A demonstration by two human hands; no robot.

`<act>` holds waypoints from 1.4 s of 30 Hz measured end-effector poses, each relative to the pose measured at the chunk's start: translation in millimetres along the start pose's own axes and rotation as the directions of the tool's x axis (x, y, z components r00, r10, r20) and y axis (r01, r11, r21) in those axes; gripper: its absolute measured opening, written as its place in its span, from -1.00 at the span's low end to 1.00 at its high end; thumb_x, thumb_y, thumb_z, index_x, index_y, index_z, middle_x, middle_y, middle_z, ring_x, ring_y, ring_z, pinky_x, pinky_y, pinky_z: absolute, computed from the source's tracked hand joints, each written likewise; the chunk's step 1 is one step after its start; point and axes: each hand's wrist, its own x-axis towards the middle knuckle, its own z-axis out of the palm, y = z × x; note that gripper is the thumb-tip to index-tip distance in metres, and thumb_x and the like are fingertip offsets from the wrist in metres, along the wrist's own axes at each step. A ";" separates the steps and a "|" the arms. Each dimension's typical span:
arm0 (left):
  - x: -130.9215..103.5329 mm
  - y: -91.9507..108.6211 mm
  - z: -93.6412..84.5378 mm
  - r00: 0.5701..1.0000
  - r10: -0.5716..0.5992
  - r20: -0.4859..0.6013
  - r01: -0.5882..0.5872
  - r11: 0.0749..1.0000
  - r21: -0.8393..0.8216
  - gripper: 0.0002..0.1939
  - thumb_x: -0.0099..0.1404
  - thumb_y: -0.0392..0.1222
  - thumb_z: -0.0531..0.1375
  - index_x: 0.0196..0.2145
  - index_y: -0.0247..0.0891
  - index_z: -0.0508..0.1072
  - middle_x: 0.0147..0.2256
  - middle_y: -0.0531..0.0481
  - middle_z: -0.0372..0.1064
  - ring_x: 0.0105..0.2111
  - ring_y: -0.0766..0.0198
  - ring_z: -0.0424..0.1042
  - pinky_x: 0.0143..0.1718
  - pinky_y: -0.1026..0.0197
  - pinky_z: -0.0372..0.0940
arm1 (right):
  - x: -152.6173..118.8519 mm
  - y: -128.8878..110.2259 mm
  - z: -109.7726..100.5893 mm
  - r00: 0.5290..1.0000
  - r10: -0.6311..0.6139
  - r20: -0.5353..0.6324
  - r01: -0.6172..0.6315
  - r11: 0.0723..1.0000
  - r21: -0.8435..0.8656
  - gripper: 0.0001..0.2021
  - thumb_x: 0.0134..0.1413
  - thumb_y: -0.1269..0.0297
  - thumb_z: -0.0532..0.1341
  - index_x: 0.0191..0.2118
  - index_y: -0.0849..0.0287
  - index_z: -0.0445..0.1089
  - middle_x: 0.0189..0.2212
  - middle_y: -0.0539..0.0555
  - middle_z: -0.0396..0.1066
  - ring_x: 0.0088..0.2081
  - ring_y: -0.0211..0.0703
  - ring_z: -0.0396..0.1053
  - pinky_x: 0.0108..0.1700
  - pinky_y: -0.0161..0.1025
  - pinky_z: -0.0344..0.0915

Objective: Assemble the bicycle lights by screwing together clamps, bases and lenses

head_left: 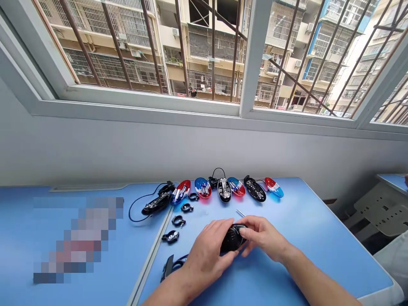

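Both my hands are on a black oval casing (234, 238) with a ridged, glossy face, just above the blue table. My left hand (208, 248) wraps its left side, fingers over the top and thumb below. My right hand (263, 236) grips its right side, thumb pressed on the face. Its underside is hidden. Beyond my right fingers a thin metal rod (240, 213) shows in part. A black bracket-like part with a cable (170, 267) lies beside my left wrist; whether it joins the casing is hidden.
Black ring clamps (178, 221) run in a line at the left. At the back are red-and-blue translucent shells (203, 188) and open black housings (255, 189), some with cables (130, 212). A seam (153, 259) divides the tabletops. A blurred patch (79, 242) covers something leftward.
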 end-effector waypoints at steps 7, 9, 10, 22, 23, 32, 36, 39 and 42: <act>8.1 1.5 -33.7 0.888 -0.452 0.087 0.436 0.765 -0.473 -0.40 0.18 0.08 0.16 0.11 -0.26 0.24 0.11 -0.24 0.24 0.06 -0.05 0.27 0.01 -0.04 0.26 | -0.9 -7.7 -11.6 0.999 -0.033 -0.022 0.035 0.993 0.110 -0.62 -0.13 0.10 0.39 -0.20 0.22 0.44 -0.39 0.05 0.47 -0.44 -0.23 0.44 -0.43 -0.27 0.42; 10.9 1.9 -40.6 0.812 -0.541 0.218 0.548 0.580 -0.603 -0.39 0.22 0.21 0.10 0.05 -0.32 0.28 0.01 -0.28 0.31 -0.06 -0.01 0.38 -0.17 0.04 0.36 | -1.1 -8.6 -13.5 0.998 -0.059 -0.020 0.060 0.991 0.120 -0.62 -0.12 0.12 0.39 -0.18 0.21 0.44 -0.36 0.06 0.47 -0.41 -0.21 0.45 -0.41 -0.26 0.42; 11.9 2.1 -42.1 0.783 -0.546 0.298 0.589 0.495 -0.639 -0.38 0.21 0.24 0.11 0.00 -0.34 0.29 -0.06 -0.28 0.35 -0.16 0.03 0.43 -0.29 0.10 0.38 | -1.0 -8.5 -14.1 0.997 -0.074 -0.022 0.076 0.990 0.120 -0.63 -0.12 0.13 0.39 -0.18 0.21 0.44 -0.35 0.07 0.47 -0.39 -0.20 0.46 -0.39 -0.26 0.43; 13.6 -1.6 -26.3 0.793 -0.302 0.529 0.594 0.196 -0.780 -0.57 0.16 0.12 0.25 -0.30 -0.37 0.43 -0.33 -0.12 0.44 -0.49 0.31 0.43 -0.61 0.37 0.26 | -1.3 -8.4 -12.0 0.990 -0.131 -0.047 0.135 0.987 0.087 -0.60 -0.18 0.16 0.43 -0.16 0.17 0.47 -0.36 0.04 0.48 -0.37 -0.20 0.42 -0.23 -0.14 0.39; 14.1 -0.8 -28.0 0.807 -0.291 0.513 0.578 0.213 -0.788 -0.59 0.18 0.11 0.25 -0.31 -0.36 0.44 -0.31 -0.12 0.44 -0.46 0.30 0.43 -0.58 0.36 0.27 | -2.2 -9.4 -11.0 0.990 -0.122 -0.066 0.129 0.986 0.104 -0.57 -0.19 0.16 0.43 -0.13 0.17 0.46 -0.34 0.05 0.49 -0.33 -0.18 0.43 -0.20 -0.13 0.38; 15.5 -2.2 -39.6 0.860 -0.379 0.342 0.511 0.615 -0.600 -0.53 0.12 -0.03 0.23 -0.02 -0.22 0.37 -0.21 -0.03 0.46 -0.35 0.19 0.45 -0.16 0.12 0.32 | -4.1 -20.7 -3.1 0.991 0.032 -0.133 0.016 0.938 0.346 -0.67 -0.10 0.15 0.37 -0.26 0.33 0.51 -0.34 0.20 0.53 -0.30 -0.09 0.48 -0.07 -0.06 0.31; 17.5 -3.3 -40.4 0.872 -0.354 0.338 0.489 0.657 -0.574 -0.53 0.10 -0.12 0.22 -0.01 -0.21 0.37 -0.18 -0.02 0.44 -0.31 0.18 0.42 -0.17 0.13 0.31 | -1.1 -18.2 -2.9 0.988 0.049 -0.145 0.003 0.941 0.338 -0.65 -0.17 0.18 0.39 -0.26 0.33 0.51 -0.35 0.19 0.53 -0.27 -0.08 0.47 -0.04 -0.06 0.30; 18.3 -5.1 -41.2 0.889 -0.322 0.326 0.457 0.678 -0.576 -0.53 0.07 -0.18 0.22 -0.02 -0.21 0.38 -0.19 -0.01 0.44 -0.26 0.15 0.40 -0.22 0.17 0.31 | 1.2 -13.2 -4.0 0.987 0.054 -0.152 0.001 0.942 0.335 -0.62 -0.21 0.14 0.40 -0.26 0.32 0.51 -0.38 0.17 0.53 -0.28 -0.08 0.47 -0.06 -0.05 0.31; 17.9 -8.4 -41.2 0.898 -0.291 0.330 0.435 0.701 -0.565 -0.53 0.06 -0.21 0.22 -0.03 -0.21 0.39 -0.16 -0.03 0.45 -0.19 0.10 0.40 -0.22 0.17 0.32 | 2.8 -9.3 -5.1 0.985 0.070 -0.157 -0.014 0.944 0.331 -0.62 -0.26 0.13 0.42 -0.28 0.29 0.51 -0.41 0.13 0.52 -0.30 -0.10 0.47 -0.10 -0.08 0.33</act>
